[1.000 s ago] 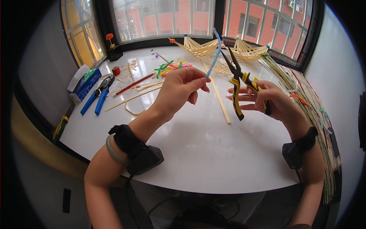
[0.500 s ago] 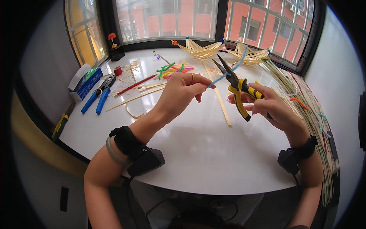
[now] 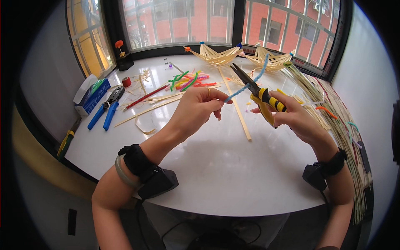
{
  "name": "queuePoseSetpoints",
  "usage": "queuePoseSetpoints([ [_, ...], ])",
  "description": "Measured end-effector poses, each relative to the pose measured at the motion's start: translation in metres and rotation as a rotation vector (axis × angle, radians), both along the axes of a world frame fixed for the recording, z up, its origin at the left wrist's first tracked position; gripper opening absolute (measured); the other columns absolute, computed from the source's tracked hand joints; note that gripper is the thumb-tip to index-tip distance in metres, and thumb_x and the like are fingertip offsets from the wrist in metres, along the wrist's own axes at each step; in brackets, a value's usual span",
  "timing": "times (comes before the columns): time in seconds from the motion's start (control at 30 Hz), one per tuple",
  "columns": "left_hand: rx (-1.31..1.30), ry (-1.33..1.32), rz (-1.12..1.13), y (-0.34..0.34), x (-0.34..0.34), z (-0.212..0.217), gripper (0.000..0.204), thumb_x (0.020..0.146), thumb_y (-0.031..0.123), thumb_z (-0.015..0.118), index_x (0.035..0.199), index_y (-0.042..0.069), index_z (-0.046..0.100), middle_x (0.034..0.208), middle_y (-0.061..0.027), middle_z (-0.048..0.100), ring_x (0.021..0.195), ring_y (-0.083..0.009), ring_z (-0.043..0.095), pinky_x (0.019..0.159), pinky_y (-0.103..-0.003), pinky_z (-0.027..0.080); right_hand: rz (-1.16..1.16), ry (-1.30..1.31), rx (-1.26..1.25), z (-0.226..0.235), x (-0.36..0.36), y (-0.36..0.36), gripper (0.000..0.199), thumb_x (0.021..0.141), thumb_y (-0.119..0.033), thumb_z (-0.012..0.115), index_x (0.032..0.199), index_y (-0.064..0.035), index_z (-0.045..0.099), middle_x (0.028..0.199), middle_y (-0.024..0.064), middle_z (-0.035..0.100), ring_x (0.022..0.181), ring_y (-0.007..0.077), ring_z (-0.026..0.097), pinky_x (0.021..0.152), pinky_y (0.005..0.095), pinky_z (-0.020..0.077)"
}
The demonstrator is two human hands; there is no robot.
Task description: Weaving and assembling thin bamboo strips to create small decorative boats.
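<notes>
The person's hands were apart, on either side of the long-nose pliers (image 3: 263,94). The left hand (image 3: 199,104), left of the pliers, pinched one end of a blue pipe cleaner (image 3: 238,92) between thumb and fingers. The pipe cleaner reached the pliers' jaws and bent upward past them; whether they gripped it, I could not tell. The right hand (image 3: 301,121) was wrapped round the pliers' yellow-and-black handles. Left of the pliers, coloured pipe cleaners (image 3: 192,81) and a red pencil (image 3: 146,97) lay on the white table (image 3: 208,171); right of them lay a bundle of stalks (image 3: 339,118).
</notes>
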State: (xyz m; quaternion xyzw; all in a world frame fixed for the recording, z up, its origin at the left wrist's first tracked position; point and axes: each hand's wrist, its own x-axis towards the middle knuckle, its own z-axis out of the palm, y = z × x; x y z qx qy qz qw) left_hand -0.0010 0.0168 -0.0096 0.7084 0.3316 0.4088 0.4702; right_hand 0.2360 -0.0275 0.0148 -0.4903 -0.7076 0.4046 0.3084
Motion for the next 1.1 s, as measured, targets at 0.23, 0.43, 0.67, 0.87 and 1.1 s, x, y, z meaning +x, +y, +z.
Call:
queuePoseSetpoints([
  [0.23,-0.071,-0.043,-0.019,-0.002,0.0,0.001,0.02,0.085,0.007,0.052,0.097,-0.001,0.066,0.064,-0.0033,0.058,0.041,-0.0015,0.038,0.037,-0.015,0.025,0.008,0.068,-0.052,-0.001,-0.005,-0.002,0.058,0.069,0.001,0.045,0.127,0.0001,0.044,0.111,0.0137,0.056,0.116,0.0253,0.053,0.078,0.0272,0.0455],
  [0.43,-0.085,-0.025,-0.055,0.0,0.0,-0.002,0.02,0.084,0.007,0.053,0.097,-0.002,0.065,0.064,-0.004,0.058,0.041,-0.0014,0.038,0.036,-0.015,0.026,0.029,0.106,-0.034,-0.008,-0.005,0.001,0.047,0.066,-0.002,0.049,0.112,-0.0006,0.049,0.105,0.0134,0.057,0.105,0.0233,0.057,0.081,0.0288,0.0467],
  [0.67,-0.073,0.019,-0.059,0.002,0.002,-0.005,0.02,0.084,0.006,0.053,0.098,-0.003,0.065,0.065,-0.0048,0.059,0.042,-0.0015,0.041,0.036,-0.015,0.028,-0.104,-0.09,0.101,-0.011,-0.007,0.003,0.024,0.074,-0.008,0.053,0.097,-0.001,0.047,0.092,0.0135,0.058,0.082,0.0185,0.06,0.07,0.0265,0.0483],
  [0.87,-0.079,0.067,-0.057,0.001,0.004,-0.007,0.02,0.084,0.004,0.053,0.098,-0.003,0.065,0.065,-0.0054,0.06,0.044,-0.0017,0.043,0.037,-0.016,0.029,-0.156,-0.21,0.148,-0.017,-0.004,0.006,0.035,0.074,-0.015,0.059,0.102,0.0044,0.054,0.084,0.0114,0.059,0.07,0.0154,0.056,0.065,0.0242,0.0454],
  [1.1,-0.081,0.116,-0.106,0.0,0.003,-0.009,0.02,0.084,0.004,0.053,0.097,-0.003,0.065,0.065,-0.0049,0.059,0.044,-0.0023,0.044,0.037,-0.016,0.03,-0.105,-0.305,0.088,-0.017,-0.005,0.006,0.032,0.075,-0.02,0.056,0.097,0.0037,0.058,0.083,0.0091,0.059,0.07,0.0147,0.056,0.065,0.0246,0.0459],
])
